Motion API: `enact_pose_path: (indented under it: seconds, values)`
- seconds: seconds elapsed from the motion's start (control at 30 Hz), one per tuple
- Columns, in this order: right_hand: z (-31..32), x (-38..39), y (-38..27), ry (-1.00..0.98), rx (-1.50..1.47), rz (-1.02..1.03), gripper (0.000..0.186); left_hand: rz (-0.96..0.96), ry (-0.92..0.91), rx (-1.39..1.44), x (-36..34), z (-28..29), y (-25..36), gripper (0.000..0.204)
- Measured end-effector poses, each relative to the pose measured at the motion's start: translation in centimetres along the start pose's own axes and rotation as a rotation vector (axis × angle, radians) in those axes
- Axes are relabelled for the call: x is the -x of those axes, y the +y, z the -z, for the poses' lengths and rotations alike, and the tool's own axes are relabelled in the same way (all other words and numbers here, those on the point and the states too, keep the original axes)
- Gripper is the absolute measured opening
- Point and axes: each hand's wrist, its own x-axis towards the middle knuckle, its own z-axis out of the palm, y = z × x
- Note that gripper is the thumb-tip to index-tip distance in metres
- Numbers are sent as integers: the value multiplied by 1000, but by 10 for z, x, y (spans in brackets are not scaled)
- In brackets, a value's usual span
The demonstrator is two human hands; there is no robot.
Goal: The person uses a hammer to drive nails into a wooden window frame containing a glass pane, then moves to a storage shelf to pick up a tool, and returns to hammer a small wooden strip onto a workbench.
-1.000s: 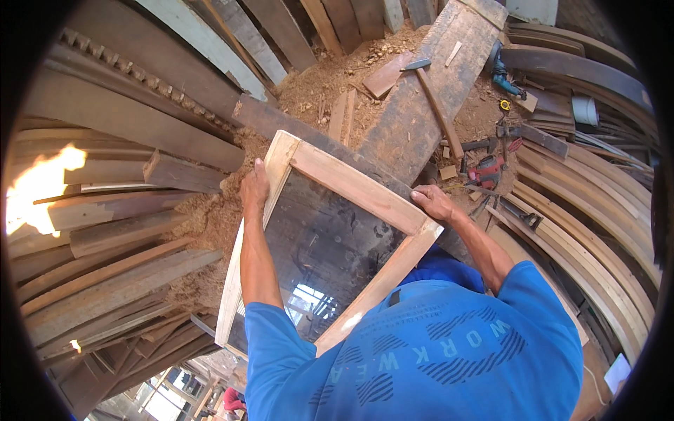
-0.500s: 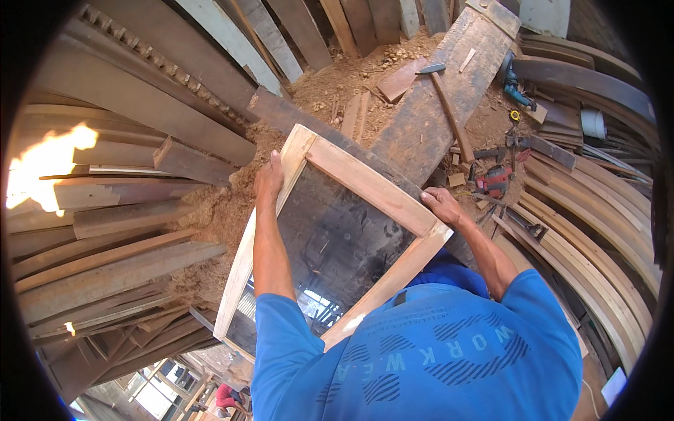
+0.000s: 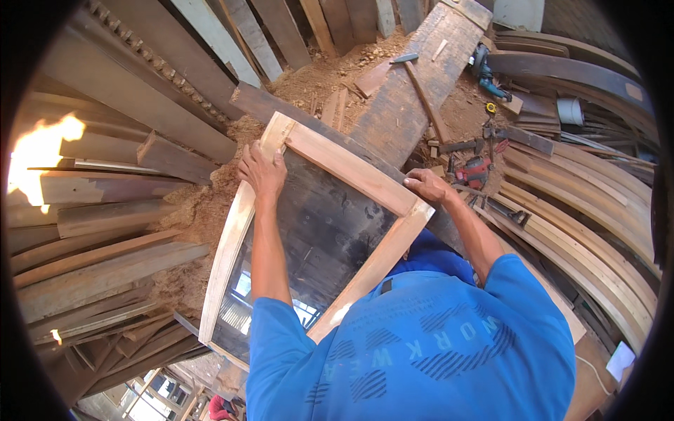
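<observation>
A pale wooden frame [image 3: 344, 168] lies on the bench in front of me, around a dark, shiny panel [image 3: 330, 217] that reflects bright windows near its lower end. My left hand [image 3: 263, 170] is closed over the left side piece just below the far corner, thumb toward the panel and fingers at the outer side. At the far right corner my right hand [image 3: 427, 186] grips the frame's edge with bent fingers; their tips are partly hidden. Beyond the frame, a hammer [image 3: 423, 98] with a wooden handle rests on a worn plank [image 3: 393, 123].
Wood shavings [image 3: 189, 210] cover the floor at the left and far side. Stacked boards [image 3: 140, 105] stand on the left, more boards [image 3: 583, 231] on the right. A teal power tool [image 3: 488, 77], a red tool [image 3: 472, 170] and a yellow tape measure [image 3: 491, 108] lie right of the plank.
My left hand has shifted from the frame's outer edge to over the side piece, its thumb now inside. My right hand stays at its corner. The whole view has slid slightly.
</observation>
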Motion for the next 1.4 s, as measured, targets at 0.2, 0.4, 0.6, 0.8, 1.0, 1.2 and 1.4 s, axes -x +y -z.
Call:
enact_pose_path:
  seconds: [0.2,0.4,0.6,0.8,1.0,1.2,1.4]
  values:
    - [21,39,8,-79,35,-181,48,-272,48,413,72,16,69,37]
    - [21,43,46,-84,87,-33,49,102,-956,1366,200,32,154,21]
    - [21,36,36,-125,154,50,41,459,-1333,1403,348,-16,201,43]
    - [25,39,34,-205,87,47,40,1065,-774,1716,398,-24,193,60]
    - [17,43,44,54,227,132,51,1369,-276,2165,445,-26,148,67]
    - [7,44,16,357,449,212,45,1493,279,2333,497,-17,82,52]
    - [17,-35,92,239,404,146,45,1269,325,2360,534,-24,24,35]
